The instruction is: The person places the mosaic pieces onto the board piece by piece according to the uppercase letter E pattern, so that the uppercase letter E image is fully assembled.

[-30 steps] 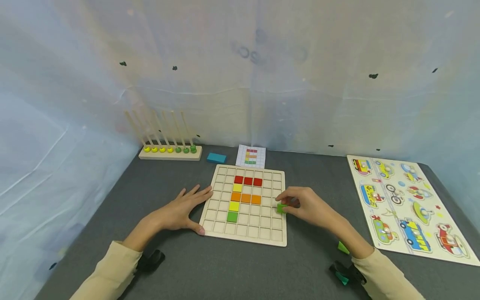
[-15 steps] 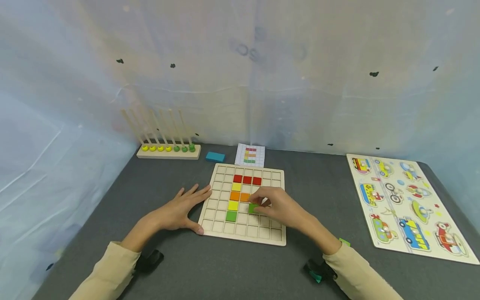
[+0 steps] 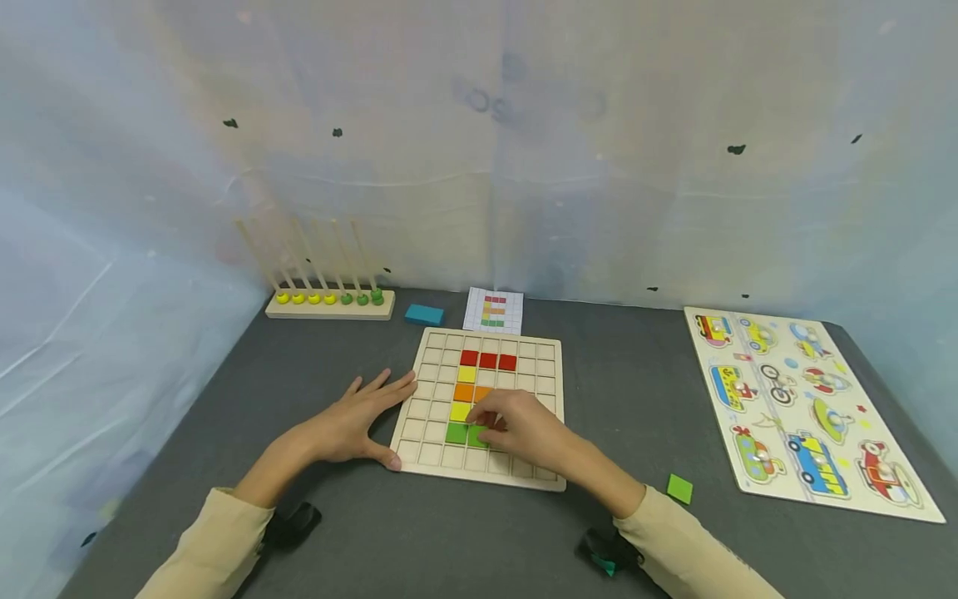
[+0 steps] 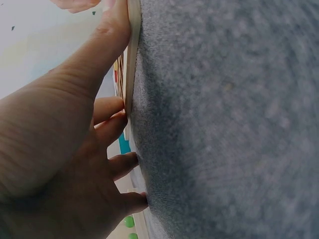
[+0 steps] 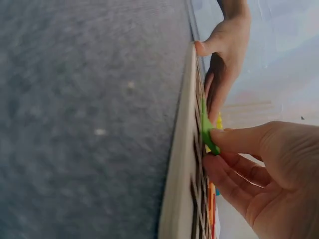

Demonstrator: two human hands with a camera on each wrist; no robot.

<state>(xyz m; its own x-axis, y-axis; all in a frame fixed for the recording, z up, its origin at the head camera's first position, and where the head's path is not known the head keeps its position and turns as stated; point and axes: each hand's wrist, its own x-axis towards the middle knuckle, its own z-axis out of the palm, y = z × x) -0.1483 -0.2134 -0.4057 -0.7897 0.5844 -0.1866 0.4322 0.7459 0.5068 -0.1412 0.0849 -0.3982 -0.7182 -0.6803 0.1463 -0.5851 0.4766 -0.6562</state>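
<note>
A wooden grid board [image 3: 550, 391] lies on the dark table. My left hand [image 3: 348, 428] rests at its left edge with fingers spread, thumb at the near corner. My right hand [image 3: 527, 428] pinches a green square tile [image 3: 476, 436] between thumb and fingers, low over the grid, beside a green tile [image 3: 456, 433] lying in a cell. In the right wrist view, the pinched tile [image 5: 212, 143] looks tilted. Above the green one lie a yellow tile [image 3: 460, 412], an orange tile [image 3: 464, 393], another yellow tile [image 3: 466, 374] and three red tiles [image 3: 488, 361]. My right hand covers part of the orange row.
Behind the board lie a printed pattern card [image 3: 493, 312] and a blue block [image 3: 424, 314]. A bead counting stand [image 3: 329, 310] with upright pegs is at the back left. One loose green tile [image 3: 679, 488] lies near my right sleeve. A vehicle puzzle board [image 3: 816, 416] occupies the right side.
My right hand has carried the green tile leftward from the board's right edge to beside the other green tile. My left hand has stayed at the board's edge.
</note>
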